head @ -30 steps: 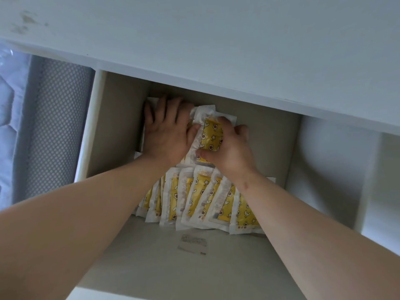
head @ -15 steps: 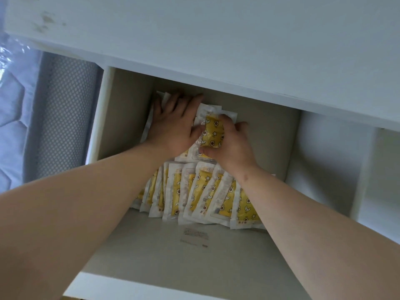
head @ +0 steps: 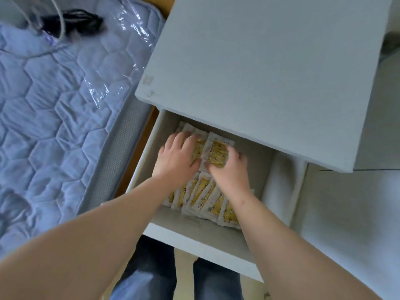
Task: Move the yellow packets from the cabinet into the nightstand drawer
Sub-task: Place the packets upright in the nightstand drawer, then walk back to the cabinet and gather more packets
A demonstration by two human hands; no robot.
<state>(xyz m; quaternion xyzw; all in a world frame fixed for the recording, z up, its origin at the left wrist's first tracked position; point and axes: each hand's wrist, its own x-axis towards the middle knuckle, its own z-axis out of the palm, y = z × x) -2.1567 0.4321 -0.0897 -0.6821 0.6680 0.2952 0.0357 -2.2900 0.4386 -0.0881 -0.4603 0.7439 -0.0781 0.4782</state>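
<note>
**Nightstand drawer** point(head: 194, 237): pulled open beneath the white nightstand top point(head: 259, 72). Much more of both is shown than half a second ago, as the view has drawn back and upward.

**Rear stack of yellow packets** point(head: 216, 151): laid at the back of the drawer, left of centre, where it was seen before.

**Front row of yellow packets** point(head: 202, 197): overlapped and leaning, just in front of the rear stack. Its place is unchanged.

**Left hand** point(head: 175, 158): laid flat, fingers straight and spread, and pressed on the left part of the rear stack as before.

**Right hand** point(head: 229, 169): fingers curled round the near and right edges of the rear stack. The grip is kept as earlier.

**Mattress** point(head: 54, 105): quilted and plastic-wrapped, left of the nightstand. Only a strip of it was seen earlier. A black item point(head: 73, 19) and a pale cable point(head: 61, 29) are laid on its far end, too blurred to identify.

**Legs in blue jeans** point(head: 147, 276): newly in view, below the drawer front.
</note>
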